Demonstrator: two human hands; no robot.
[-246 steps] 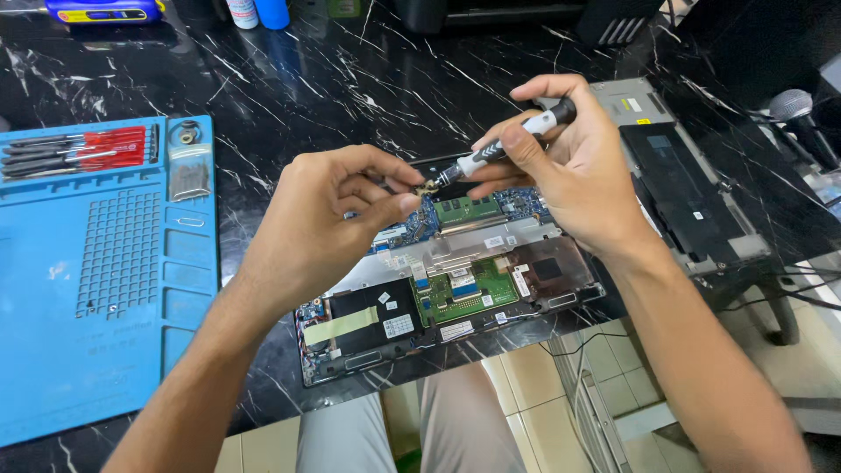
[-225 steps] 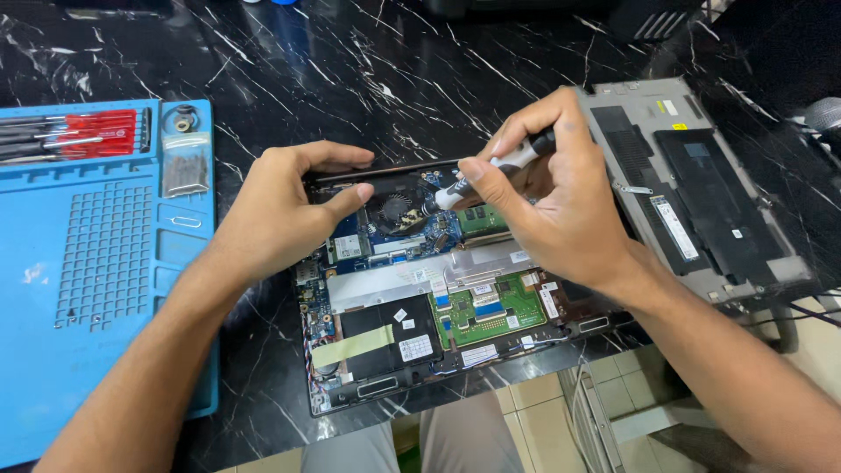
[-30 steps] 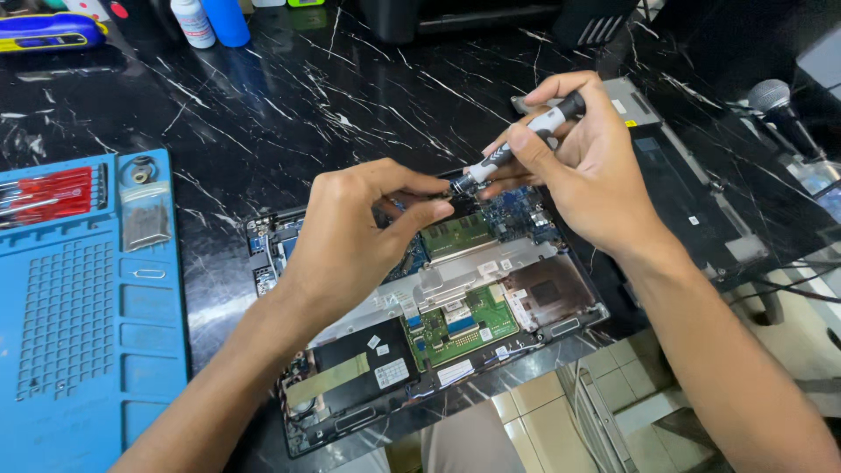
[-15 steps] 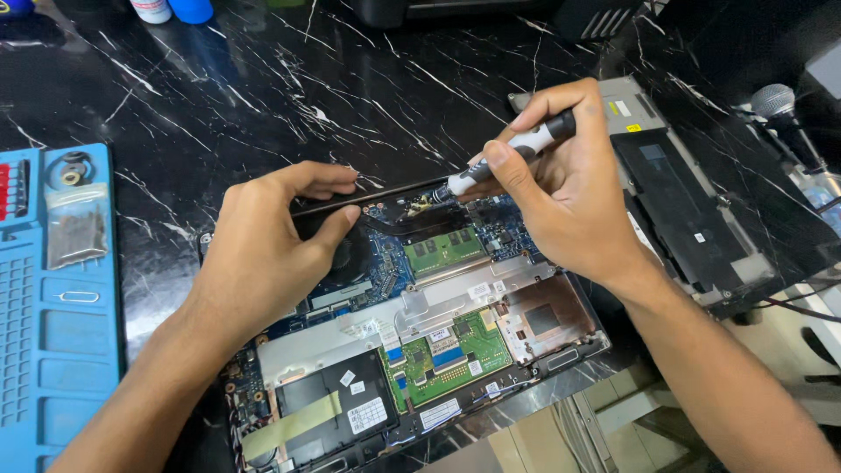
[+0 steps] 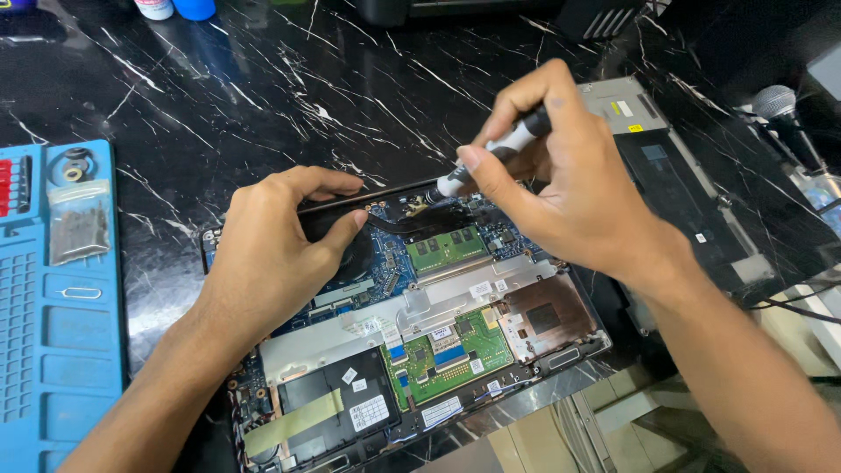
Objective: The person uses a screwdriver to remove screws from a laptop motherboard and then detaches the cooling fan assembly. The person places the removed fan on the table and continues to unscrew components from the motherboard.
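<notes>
Two hands on the opened laptop (image 5: pixel 412 350), both working its far edge. Compared with half a second ago, my left hand (image 5: pixel 272 254) sits flatter: fingers laid together along the laptop's rear rim, thumb tucked inward over the dark fan area, pressing the chassis down rather than pinching anything. My right hand (image 5: pixel 561 184) has dropped lower and closer; its thumb, index and middle fingers pinch the black-and-white screwdriver (image 5: pixel 495 153), and the tip now lands just beyond the left thumb, on the copper-coloured fitting (image 5: pixel 419 207) near the rear edge. A second ago the driver was held up between both hands, left fingertips at its bit; now only the right hand holds it. I judge this as a shift from handling the bit to driving a fastener, with the left hand bracing. The green memory module (image 5: pixel 447 250) lies just below the driver tip, untouched. The removed bottom cover (image 5: pixel 692 201) rests past my right wrist. The blue work mat (image 5: pixel 53 350) with its small bag of parts lies well left of the left hand. Whether the tip is seated I cannot tell.
</notes>
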